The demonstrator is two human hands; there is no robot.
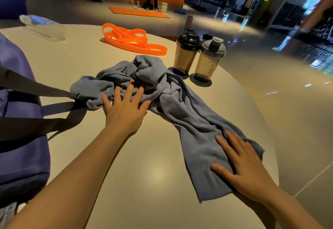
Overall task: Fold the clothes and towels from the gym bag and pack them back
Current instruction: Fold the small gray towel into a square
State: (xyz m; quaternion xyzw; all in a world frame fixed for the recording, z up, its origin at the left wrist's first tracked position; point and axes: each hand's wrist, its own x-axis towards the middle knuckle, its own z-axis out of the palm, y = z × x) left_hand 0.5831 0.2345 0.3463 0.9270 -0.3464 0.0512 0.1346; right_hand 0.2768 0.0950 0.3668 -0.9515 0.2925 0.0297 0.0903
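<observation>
My left hand [124, 110] lies flat, fingers spread, on the towel's [180, 106] bunched far end; my right hand [243, 167] presses flat on its near end, beside the bag [19, 156].

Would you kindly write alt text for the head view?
Both hands, left and right, lie flat on a crumpled blue-grey towel on a round table, with a purple gym bag left and two shaker bottles behind.

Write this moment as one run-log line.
stage: flattening | towel: bunched | left hand: flat on it | right hand: flat on it
</observation>
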